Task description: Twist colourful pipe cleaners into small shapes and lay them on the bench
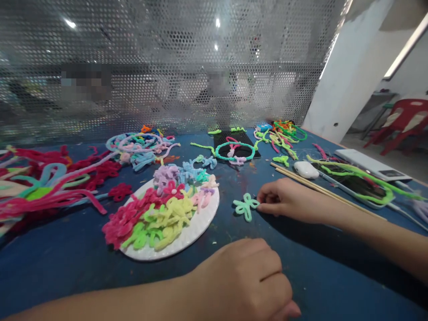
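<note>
My right hand [279,198] pinches one petal of a mint-green pipe-cleaner flower [246,206] at the table's middle. The flower has several looped petals and is at the tabletop. Closer to me, my left hand [249,281] is closed with its back turned up; its curled fingers hide whatever may be inside. Left of both hands stands a white plate [203,232] heaped with pipe-cleaner flowers in red, lime, yellow, purple, blue and pink. A single red flower [120,192] lies beside the plate's far left side.
Loose pipe cleaners [50,187] pile up on the left. Wooden sticks [321,187], a white earphone case [306,169], a phone [361,183] and a white power bank [371,164] lie on the right. Behind, a teal ring [219,151] rests near a perforated metal screen [160,58].
</note>
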`<state>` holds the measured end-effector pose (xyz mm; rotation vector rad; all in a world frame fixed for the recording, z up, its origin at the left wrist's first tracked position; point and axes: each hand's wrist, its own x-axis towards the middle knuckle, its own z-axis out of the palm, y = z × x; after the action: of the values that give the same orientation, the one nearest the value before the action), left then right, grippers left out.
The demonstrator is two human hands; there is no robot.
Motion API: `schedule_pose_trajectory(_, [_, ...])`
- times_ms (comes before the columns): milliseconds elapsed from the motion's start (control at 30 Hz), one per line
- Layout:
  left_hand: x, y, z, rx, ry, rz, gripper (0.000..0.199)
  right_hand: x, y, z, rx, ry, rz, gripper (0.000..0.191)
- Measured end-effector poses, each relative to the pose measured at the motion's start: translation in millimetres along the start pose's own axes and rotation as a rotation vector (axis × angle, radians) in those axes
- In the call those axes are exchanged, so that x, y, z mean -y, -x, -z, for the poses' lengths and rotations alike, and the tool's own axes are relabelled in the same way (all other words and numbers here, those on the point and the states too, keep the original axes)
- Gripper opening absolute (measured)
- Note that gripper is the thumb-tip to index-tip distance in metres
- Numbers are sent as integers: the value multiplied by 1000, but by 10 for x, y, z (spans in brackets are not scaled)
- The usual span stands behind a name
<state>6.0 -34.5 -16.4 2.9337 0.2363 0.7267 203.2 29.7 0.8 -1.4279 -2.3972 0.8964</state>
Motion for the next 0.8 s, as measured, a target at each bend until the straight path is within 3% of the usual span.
schedule_pose_trajectory(233, [-1,-6,-1,-13,-7,-24,36,-11,-8,26,-106,95,37,12])
schedule_pose_trajectory(433, [-3,5,-12,-29,-26,-52,37,-107,-194,134,-12,-211,-217,17])
schedule_pose_trajectory(600, [13,36,-23,15,-18,-77,30,-260,-464,332,-19,-165,-282,21])
schedule_pose_trajectory(700, [67,46,-74,-15,5,-115,20,-292,-639,477,-135,-52,-208,11])
schedule_pose_trajectory(800, [102,56,-141,-55,21,-121,17,-276,-798,498,-411,80,-52,17])
